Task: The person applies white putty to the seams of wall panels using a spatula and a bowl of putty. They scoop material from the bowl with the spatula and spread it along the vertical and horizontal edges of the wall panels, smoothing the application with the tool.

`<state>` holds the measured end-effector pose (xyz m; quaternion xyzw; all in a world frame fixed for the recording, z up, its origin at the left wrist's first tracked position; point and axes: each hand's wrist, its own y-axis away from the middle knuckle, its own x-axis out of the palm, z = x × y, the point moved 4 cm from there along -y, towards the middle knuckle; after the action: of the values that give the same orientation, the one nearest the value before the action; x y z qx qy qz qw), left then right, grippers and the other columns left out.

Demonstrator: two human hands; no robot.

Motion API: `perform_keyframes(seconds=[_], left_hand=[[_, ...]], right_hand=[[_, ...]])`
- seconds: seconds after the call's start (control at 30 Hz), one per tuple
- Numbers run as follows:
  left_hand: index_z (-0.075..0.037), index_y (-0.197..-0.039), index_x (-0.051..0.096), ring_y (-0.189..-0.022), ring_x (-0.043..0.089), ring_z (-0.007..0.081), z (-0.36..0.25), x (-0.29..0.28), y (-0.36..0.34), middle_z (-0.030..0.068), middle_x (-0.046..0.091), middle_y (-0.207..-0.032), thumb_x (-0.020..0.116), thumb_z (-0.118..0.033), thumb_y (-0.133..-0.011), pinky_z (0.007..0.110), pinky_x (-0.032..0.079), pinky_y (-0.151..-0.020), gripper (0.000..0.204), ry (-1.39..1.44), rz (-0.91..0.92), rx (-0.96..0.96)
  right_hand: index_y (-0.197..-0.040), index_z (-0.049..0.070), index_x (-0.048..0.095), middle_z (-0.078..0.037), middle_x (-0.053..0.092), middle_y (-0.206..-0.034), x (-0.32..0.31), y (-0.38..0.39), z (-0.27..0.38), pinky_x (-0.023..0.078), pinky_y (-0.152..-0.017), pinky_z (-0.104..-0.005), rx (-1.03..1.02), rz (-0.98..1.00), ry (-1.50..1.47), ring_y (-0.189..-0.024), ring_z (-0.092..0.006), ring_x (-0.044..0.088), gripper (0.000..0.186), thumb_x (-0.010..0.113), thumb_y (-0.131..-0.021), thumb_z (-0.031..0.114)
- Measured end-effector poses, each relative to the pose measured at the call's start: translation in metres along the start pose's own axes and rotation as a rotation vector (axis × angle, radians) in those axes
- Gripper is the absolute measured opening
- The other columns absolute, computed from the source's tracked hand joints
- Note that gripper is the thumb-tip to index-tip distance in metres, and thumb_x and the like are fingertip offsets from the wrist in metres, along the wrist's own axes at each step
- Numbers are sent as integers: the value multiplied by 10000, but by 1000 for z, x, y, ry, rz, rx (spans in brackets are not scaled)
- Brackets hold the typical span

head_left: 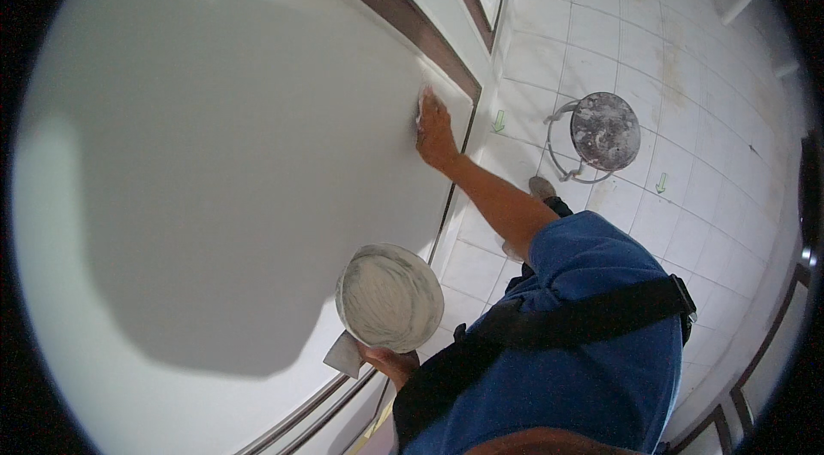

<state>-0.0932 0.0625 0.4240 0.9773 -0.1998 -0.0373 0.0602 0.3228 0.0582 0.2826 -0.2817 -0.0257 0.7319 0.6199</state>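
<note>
My left hand point(390, 360) grips a round bowl point(390, 298) low against its rim, beside my body. Pale, streaky residue coats the inside of the bowl. A grey, flat, flared piece point(343, 355) sticks out beside the same hand; its kind is unclear. Outstretched, my right hand point(436, 130) is against the white wall panel point(240, 172) close to its edge. The fingers are bent around something whitish and small, mostly hidden by the hand.
Brown trim point(386, 4) borders the panel. A round stool point(606, 130) with a white-stained dark top stands on the white tiled floor point(592, 34). Green arrow marks point(662, 183) lie on the tiles near it. My shoe point(542, 188) shows beside the wall's base.
</note>
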Motion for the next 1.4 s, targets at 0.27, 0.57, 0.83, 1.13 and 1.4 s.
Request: perform_keyframes(seconds=[0.27, 0.57, 0.83, 1.13, 1.4], left_hand=[[65, -1336, 354, -1190, 474, 246, -30, 38, 0, 170, 457, -1278, 397, -874, -738, 383, 417, -966, 1114, -113, 3, 96], [-109, -1491, 179, -1347, 354, 314, -2, 1, 1, 138, 274, -1498, 595, -780, -709, 488, 370, -1094, 1111, -29, 129, 41], [-100, -1488, 204, -1345, 364, 296, 13, -4, 3, 118, 292, -1499, 589, -774, -720, 495, 353, -1102, 1093, 109, 77, -57], [-105, -1476, 239, -1326, 387, 319, 25, -14, -7, 125, 320, -1482, 546, -735, -774, 502, 368, -1085, 992, 33, 103, 24], [-118, -1446, 299, -1288, 432, 285, 19, 14, -5, 99, 392, -1427, 534, -682, -813, 474, 391, -1062, 880, 113, 82, 20]], right_hand=[[-1434, -33, 288, -283, 320, -1456, -40, 70, 44, 302, -1079, -489, -53, 116, -330, -1279, -441, 383, 633, 468, -827, -33], [-1127, -44, 580, -261, 625, -1055, -10, 19, -91, 438, -926, -475, 752, 123, -543, -996, -388, 598, 334, 493, -865, 144], [-1044, -10, 558, -97, 592, -858, -3, 2, -106, 487, -658, -416, 923, -63, -952, -771, -239, 597, 213, 564, -858, 93], [-1021, 1, 557, -93, 596, -863, -17, -21, -94, 482, -635, -384, 986, -56, -1034, -740, -214, 589, 226, 615, -823, 94], [-1048, -47, 534, -115, 566, -899, -61, -60, -29, 507, -623, -420, 865, -73, -1149, -741, -225, 580, 251, 600, -827, 54]])
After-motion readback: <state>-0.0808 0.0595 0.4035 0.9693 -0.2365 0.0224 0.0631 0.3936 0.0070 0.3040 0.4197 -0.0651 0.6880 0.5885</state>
